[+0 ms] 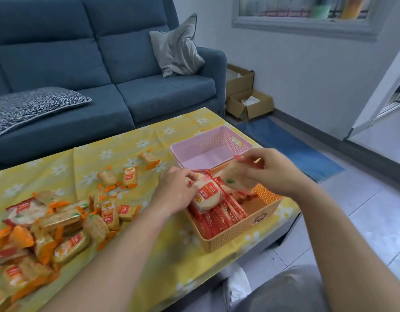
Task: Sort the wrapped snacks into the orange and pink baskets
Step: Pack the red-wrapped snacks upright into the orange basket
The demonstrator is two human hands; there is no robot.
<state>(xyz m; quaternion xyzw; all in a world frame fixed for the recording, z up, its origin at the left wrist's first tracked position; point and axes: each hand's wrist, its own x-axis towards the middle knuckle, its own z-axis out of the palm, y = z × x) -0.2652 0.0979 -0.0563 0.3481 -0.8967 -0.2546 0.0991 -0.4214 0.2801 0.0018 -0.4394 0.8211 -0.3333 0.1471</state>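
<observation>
The right hand [271, 174] is closed in a pinch, thumb and fingertips nipping the red crimped end of a pale plastic-wrapped cracker [237, 177], which hangs tilted above the far end of the orange perforated plastic basket [239, 235]. Holding it by the seam looks like a way to turn it and read what kind it is before letting go. Just beside it the left hand [178, 190] has its fingers curled over the edge of a round white cracker packet with a red label [205, 197], which it holds over the row inside the same basket, probably to seat it or keep the others from tipping. Beneath both hands the orange basket already carries red-wrapped packets standing on edge along its near side, packed that way, I would guess, to fit more in. The pink perforated plastic basket [208, 140] sits touching it on the far side, and only its bare pink floor shows. To the person's left, well apart from the baskets, a loose heap of orange-ended wrapped snacks [59, 226] sprawls over the yellow daisy-print tablecloth [127, 255], within the left arm's reach. By my reckoning much sorting remains. Behind the table stands a blue fabric sofa [104, 64].
</observation>
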